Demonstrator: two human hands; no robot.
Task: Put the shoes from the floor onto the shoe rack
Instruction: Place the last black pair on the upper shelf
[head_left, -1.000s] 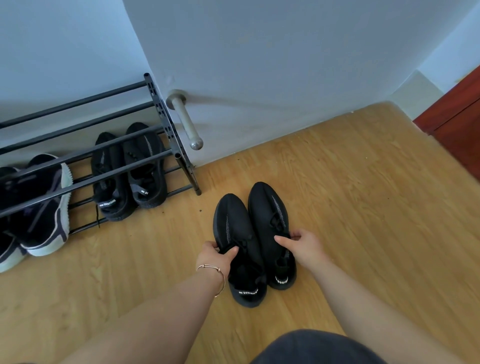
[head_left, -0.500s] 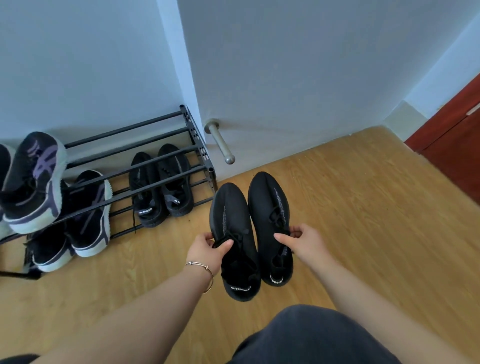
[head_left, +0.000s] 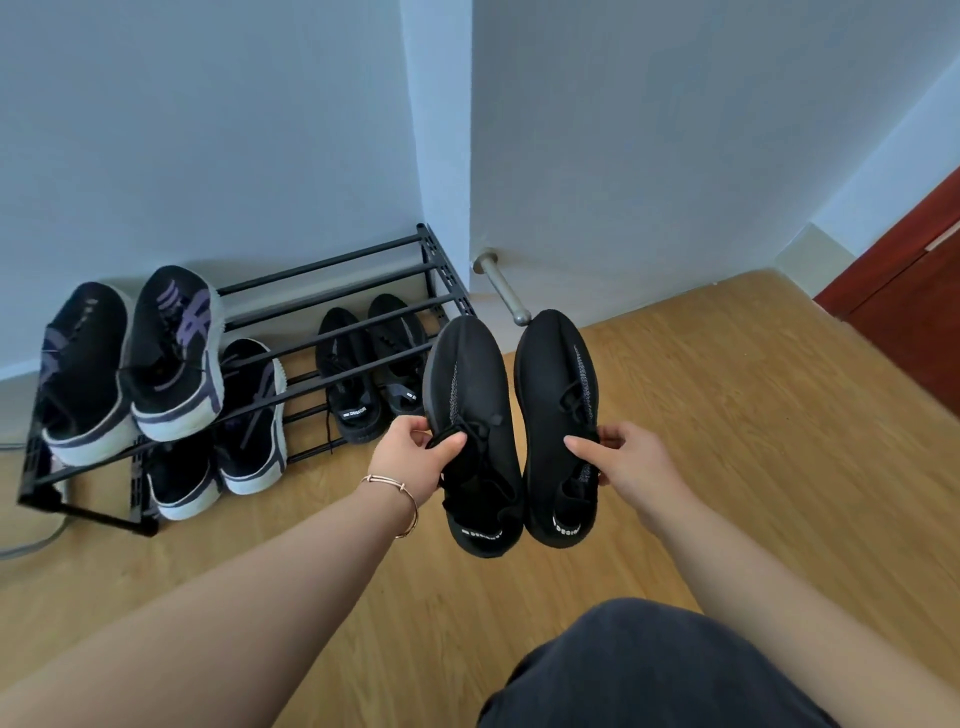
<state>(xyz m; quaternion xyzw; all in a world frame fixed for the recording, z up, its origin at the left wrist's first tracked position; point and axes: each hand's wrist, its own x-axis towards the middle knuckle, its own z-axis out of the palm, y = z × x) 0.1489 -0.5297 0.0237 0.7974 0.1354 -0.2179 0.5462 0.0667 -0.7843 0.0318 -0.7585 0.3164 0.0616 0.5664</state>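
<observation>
In the head view, a pair of black knit sneakers hung at the centre of the frame, clear of the floor (head_left: 727, 441), toes pointing away. The left hand (head_left: 415, 457) pinched the left sneaker (head_left: 467, 395) at its laced throat, thumb on top; the right hand (head_left: 631, 462) clasped the right sneaker (head_left: 556, 395) at the collar. They looked light and soft, with uppers likely to buckle, so a hold near the collar seemed soundest. The shoe rack (head_left: 337, 291) stood at centre-left. Counted: two shoes in hand, two purple-striped ones (head_left: 176, 353) on the top tier, and four on the lower tier, two of them plain black (head_left: 363, 374).
</observation>
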